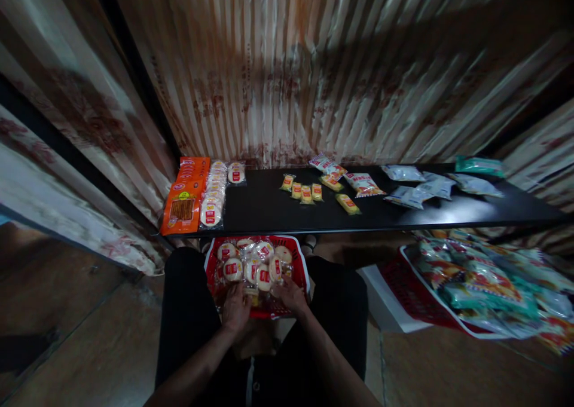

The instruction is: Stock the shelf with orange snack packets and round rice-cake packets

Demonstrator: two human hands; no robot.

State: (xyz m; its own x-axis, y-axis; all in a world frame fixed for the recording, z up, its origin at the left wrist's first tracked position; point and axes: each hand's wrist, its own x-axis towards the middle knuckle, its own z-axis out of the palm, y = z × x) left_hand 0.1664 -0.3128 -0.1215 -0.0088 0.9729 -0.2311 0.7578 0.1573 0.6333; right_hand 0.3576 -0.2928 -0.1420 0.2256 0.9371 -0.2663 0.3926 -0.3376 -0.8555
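A red basket (pixel 303 265) with a white rim sits between my knees, filled with clear-wrapped round pastries (pixel 263 277) bearing red labels. My left hand (pixel 237 309) reaches into its near side, fingers closed on a wrapped round pastry (pixel 250 291) seen edge-on. On the basket's right side, my right hand (pixel 290 294) rests against the wrapped pastries with its fingers apart. Some of its fingertips are hard to make out in the dim light. Beyond the basket, a row of the same pastries (pixel 212 198) stands on the black shelf (pixel 260 213), with a single pack (pixel 236 173) beside it.
Orange snack bags (pixel 183 207) lie at the shelf's left end. Small yellow packs (pixel 305 193), red-and-white bags (pixel 364 184), pale bags (pixel 405 196) and a green bag (pixel 479 166) spread rightward. A second red basket (pixel 406 290), heaped with bags, stands right. Curtains (pixel 278 66) hang behind.
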